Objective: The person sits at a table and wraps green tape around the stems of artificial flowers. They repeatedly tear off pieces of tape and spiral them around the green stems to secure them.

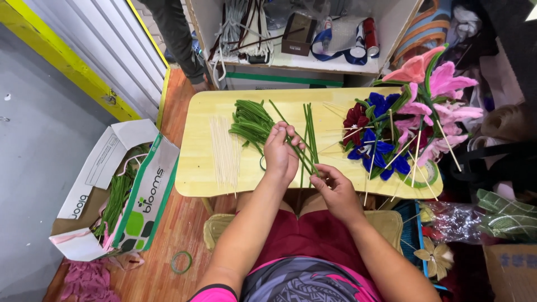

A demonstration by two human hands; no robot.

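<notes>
Both hands work over the middle of the tabletop [196, 168]. My left hand [281, 151] is closed, fingers pinched on a thin green stem [299, 156] that runs slantwise from the green stem pile [251, 123] toward me. My right hand [335, 187] is curled narrow at the stem's lower end, fingertips on it; I cannot tell whether anything is being wound on.

Bare sticks [225, 148] lie in a row to the left. Finished flowers [414, 112], pink, blue and dark red, lie to the right, well apart.

Judgement: the stem should be kept taut between the two hands, the left pinch firm, the right turning in small even twists. Elbows should stay clear of the loose stems, which would scatter easily.
</notes>
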